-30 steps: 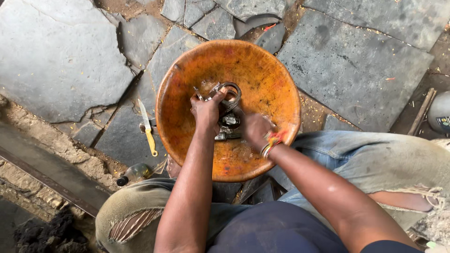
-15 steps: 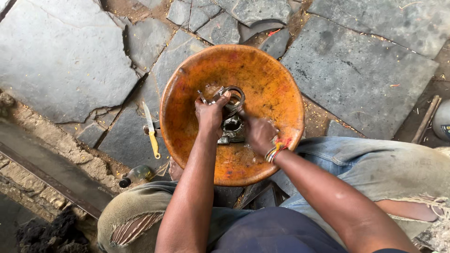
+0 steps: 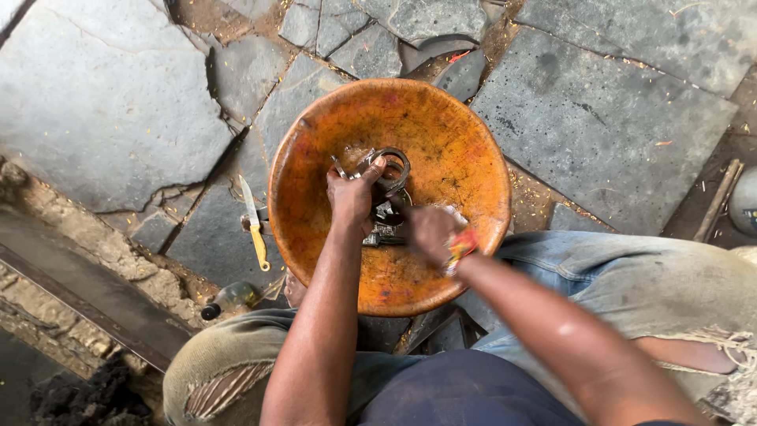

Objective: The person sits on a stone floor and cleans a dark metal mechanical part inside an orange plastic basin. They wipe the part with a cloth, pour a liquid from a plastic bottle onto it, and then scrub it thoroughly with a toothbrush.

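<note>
A wide, stained orange bowl (image 3: 457, 134) sits on the stone paving between my knees. In its middle lies a dark metal part with a round ring (image 3: 394, 166) at the top. My left hand (image 3: 352, 193) is closed around the left side of that part, thumb near the ring. My right hand (image 3: 426, 230) is blurred and pressed against the lower right of the part; what it holds is hidden. A red and yellow band (image 3: 460, 244) is on my right wrist.
A knife with a yellow handle (image 3: 255, 227) lies on the stones left of the bowl. A small dark bottle (image 3: 229, 300) lies by my left knee. Cracked grey slabs (image 3: 102, 110) surround the bowl. A stick (image 3: 716, 201) lies at the far right.
The view has drifted, so the bowl sits slightly further right in the frame. My right hand has moved a little against the metal part; my left hand keeps its grip.
</note>
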